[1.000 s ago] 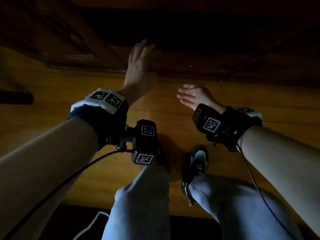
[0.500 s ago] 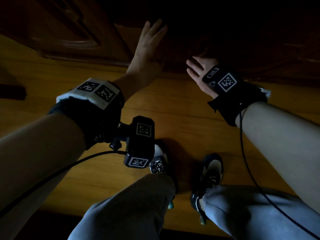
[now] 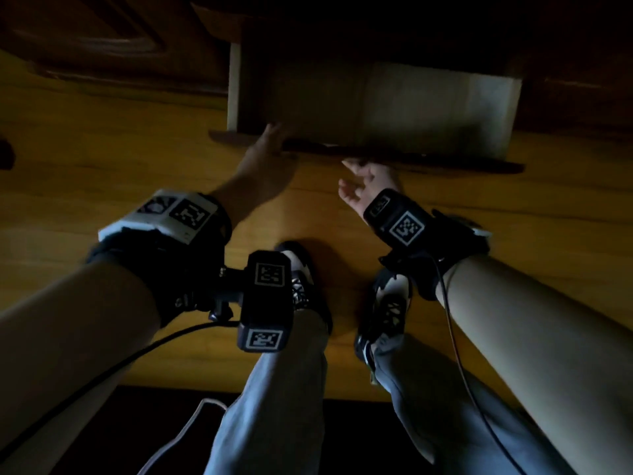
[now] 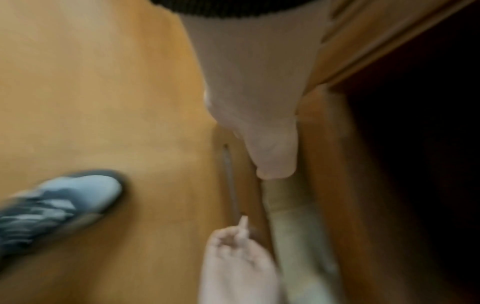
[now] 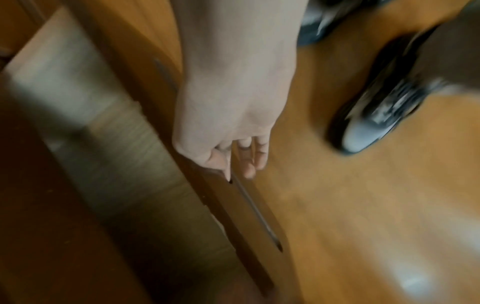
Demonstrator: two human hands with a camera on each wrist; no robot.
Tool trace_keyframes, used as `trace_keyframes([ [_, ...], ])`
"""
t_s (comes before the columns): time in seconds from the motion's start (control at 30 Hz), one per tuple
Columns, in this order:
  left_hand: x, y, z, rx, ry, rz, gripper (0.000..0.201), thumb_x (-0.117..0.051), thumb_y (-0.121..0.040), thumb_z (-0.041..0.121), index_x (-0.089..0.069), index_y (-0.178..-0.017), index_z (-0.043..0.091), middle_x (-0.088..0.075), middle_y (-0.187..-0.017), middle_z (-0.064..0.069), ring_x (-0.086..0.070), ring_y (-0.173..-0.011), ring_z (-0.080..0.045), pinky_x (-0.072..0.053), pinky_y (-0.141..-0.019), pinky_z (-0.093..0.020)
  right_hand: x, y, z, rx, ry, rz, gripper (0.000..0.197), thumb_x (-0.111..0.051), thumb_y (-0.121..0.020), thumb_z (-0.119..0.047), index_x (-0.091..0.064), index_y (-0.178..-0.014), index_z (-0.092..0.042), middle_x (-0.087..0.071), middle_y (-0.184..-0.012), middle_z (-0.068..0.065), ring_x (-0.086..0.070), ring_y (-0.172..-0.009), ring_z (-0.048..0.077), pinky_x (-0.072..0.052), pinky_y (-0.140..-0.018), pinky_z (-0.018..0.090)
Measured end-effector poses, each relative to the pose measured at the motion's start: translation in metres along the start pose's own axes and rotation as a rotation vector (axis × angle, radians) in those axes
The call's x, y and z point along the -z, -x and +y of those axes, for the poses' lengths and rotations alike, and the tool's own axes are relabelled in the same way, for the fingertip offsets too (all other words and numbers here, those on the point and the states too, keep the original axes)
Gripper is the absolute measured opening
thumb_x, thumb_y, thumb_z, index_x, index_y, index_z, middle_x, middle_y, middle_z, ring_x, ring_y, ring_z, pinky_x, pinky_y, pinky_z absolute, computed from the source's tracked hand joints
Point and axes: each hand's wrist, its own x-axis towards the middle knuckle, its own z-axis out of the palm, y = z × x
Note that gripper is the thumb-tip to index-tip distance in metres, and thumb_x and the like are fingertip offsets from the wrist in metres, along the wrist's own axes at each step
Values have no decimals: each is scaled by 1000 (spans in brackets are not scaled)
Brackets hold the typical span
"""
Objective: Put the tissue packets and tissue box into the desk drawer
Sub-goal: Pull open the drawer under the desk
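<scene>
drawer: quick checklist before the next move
1. Drawer open: ok, its pale floor shows.
2. Room inside: ok on the lit part of the floor; the far back is too dark to tell.
3. Left hand free: cannot tell; it rests on the top edge of the drawer front and its fingers are hidden.
4. Right hand free: ok, fingers loose beside the front, holding nothing.
5. Tissue packets and box located: cannot tell, none in view.
6. Shoes out of the drawer's way: ok, they stand apart from the front.
</scene>
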Motion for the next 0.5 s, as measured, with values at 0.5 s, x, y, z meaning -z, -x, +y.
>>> trace_keyframes([
  [0.5, -11, 30, 11, 77, -504, -82, 59, -44, -90, 18, -31, -148, 22, -26, -156, -7, -20, -145, -27, -27, -113, -41, 60, 60, -60, 257, 1400, 216, 45, -36, -96, -22, -42, -139, -11, -43, -146, 11, -39, -135, 28, -29, -114, 42],
])
